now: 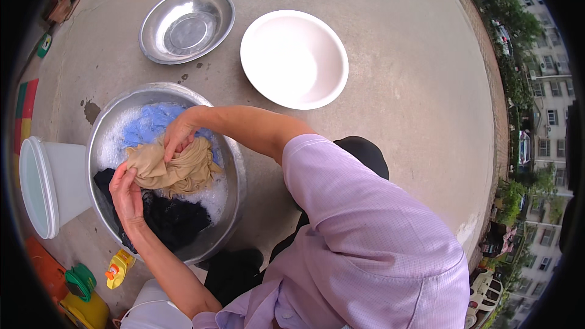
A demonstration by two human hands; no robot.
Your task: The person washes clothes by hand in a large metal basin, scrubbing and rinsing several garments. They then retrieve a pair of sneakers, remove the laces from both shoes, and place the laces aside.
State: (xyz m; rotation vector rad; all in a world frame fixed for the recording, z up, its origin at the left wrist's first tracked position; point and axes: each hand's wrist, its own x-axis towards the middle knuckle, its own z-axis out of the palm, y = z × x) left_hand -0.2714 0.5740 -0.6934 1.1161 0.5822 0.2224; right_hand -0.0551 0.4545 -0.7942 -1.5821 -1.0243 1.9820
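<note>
Before me stands a large metal basin point(106, 112) holding soapy water and clothes. My left hand point(126, 195) pinches the left edge of a wet tan cloth point(189, 171) between thumb and fingers. On the same cloth, my right hand point(179, 133) grips a bunched fold near its top, fingers partly hidden. The tan cloth is held crumpled over the suds. Behind it a light blue cloth point(148, 123) lies in the foam point(109, 148). Dark fabric point(171, 219) soaks on the near side, partly under my left hand.
Beyond the basin sit a shallow metal bowl point(160, 39) and a white basin point(315, 68). A tall white bucket point(68, 176) with water stands left. Nearer are a yellow bottle with an orange cap point(119, 268), a green-topped yellow container point(84, 308) and another white bucket point(153, 308).
</note>
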